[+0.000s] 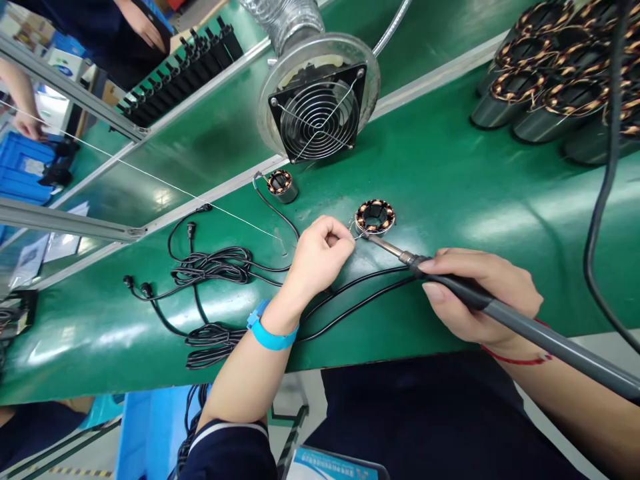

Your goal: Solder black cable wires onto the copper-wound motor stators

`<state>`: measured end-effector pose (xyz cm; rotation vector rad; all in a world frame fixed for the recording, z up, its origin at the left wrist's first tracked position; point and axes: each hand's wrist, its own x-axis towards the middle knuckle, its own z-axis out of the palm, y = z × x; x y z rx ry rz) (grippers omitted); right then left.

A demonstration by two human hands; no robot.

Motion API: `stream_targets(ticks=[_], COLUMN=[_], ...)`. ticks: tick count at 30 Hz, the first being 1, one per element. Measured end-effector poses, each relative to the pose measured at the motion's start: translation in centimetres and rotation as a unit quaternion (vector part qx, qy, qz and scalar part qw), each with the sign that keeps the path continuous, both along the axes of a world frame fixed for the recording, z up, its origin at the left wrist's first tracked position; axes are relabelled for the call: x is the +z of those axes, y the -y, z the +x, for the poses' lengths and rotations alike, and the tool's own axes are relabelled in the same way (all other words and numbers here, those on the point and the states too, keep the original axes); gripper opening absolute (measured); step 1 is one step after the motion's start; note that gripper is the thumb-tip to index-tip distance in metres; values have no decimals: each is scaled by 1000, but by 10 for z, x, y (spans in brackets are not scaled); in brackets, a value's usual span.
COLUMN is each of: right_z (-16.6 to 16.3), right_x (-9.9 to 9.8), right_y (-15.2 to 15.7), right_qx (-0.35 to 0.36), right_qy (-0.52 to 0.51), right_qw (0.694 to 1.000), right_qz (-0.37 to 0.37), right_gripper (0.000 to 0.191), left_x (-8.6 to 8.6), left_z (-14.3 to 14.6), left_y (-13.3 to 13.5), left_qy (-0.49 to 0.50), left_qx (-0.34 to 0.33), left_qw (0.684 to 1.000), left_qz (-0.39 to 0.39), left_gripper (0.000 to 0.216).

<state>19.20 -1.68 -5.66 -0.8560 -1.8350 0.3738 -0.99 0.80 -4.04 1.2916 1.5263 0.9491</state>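
Observation:
My right hand (480, 293) grips a soldering iron (450, 283) by its dark handle, its metal tip at the near edge of a motor stator (375, 217). The stator is a ring with copper windings, resting on the green bench. Just left of it, my left hand (323, 257) is closed in a pinch on a thin wire (358, 235) that reaches the stator's edge; the fingers hide the rest of it. Black cables (350, 287) pass under and beside my hands. A smaller-looking wound stator (282, 186), with a cable attached, stands farther back.
A fume-extractor fan (320, 117) hangs over the back of the bench. Several stators (525, 87) stand at the right behind a hanging black cord (597, 220). Coiled cables (213, 265) lie left. A thin white line (150, 175) crosses the upper left. Co-workers' hands (143, 27) show beyond the frame.

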Motion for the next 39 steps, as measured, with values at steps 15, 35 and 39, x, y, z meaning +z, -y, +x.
stream_targets(ticks=[15,35,39], right_z=[-2,-5,-11], right_x=[2,31,27], right_y=[-1,-40,-65], right_qx=[11,75,127], right_qy=[18,130,174], right_qw=[1000,982,972], right_qz=[-1,-115,-92], right_gripper=[17,38,37], left_x=[3,4,6], left_z=[3,4,4], left_y=[0,-1,0], left_qy=[13,5,10], left_qx=[14,21,22], left_qw=[999,1000,1000], left_qz=[-26,-17,-13], left_gripper=[11,14,15])
